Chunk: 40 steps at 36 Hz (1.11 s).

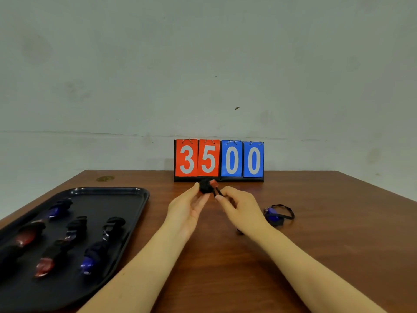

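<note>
My left hand (189, 207) pinches a small black wound bundle with a red piece (207, 185) at its fingertips, raised above the table. My right hand (240, 212) pinches the black strap end (217, 192) that comes off the bundle. The two hands meet in front of the flip scoreboard. A blue item with a loose black strap (276, 214) lies on the table just right of my right hand.
A black tray (135, 193) at the left holds several wrapped red and blue items with black straps. The flip scoreboard (218, 159) reading 35 00 stands at the table's back edge against the wall. The brown wooden table (338, 233) runs out to the right.
</note>
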Motion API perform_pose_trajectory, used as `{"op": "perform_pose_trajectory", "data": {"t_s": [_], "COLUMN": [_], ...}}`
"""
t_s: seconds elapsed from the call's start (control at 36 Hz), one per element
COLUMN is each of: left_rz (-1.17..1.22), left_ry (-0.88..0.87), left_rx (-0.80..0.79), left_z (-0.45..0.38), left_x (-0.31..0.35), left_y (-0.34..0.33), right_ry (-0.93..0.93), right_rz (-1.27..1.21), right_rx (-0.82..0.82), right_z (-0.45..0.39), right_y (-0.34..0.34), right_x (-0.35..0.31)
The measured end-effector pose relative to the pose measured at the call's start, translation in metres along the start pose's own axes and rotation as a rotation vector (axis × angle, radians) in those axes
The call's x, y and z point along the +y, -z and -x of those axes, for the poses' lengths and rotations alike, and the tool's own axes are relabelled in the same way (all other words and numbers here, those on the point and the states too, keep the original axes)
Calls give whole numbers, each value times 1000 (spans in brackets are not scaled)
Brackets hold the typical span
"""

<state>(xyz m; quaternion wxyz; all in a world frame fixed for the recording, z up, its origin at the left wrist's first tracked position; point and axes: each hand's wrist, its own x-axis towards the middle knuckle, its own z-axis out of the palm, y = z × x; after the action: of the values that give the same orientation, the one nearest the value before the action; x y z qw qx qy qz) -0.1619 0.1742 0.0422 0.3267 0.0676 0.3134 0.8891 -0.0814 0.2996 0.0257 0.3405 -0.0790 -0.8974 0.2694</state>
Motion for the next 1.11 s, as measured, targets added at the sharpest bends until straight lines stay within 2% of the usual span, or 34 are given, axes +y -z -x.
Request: {"op": "perform_pose_trajectory", "data": {"t_s": [0.19,0.28,0.39,0.56,0.78,1.11], "left_rz": [-413,-490,-584,-834,-828,-731], "left_ry": [-188,-222,-270,-417,-402,-318], "left_rx": [103,132,167,129,108,21], "left_z": [-6,-8,-10,-13,-14,-7], "left_x": [-4,-6,-6,-6,-5,0], "left_y": [4,4,5,7,6,6], "right_ry": [106,147,165,170,203,266], "right_rz": [249,324,359,383,382,412], "right_rx": [-73,-91,-104,-51,29,65], "right_z": [3,4,4,6,6,7], "right_y": [1,2,3,2,1,2], "right_x": [3,1,-4,-7,-8,-9]}}
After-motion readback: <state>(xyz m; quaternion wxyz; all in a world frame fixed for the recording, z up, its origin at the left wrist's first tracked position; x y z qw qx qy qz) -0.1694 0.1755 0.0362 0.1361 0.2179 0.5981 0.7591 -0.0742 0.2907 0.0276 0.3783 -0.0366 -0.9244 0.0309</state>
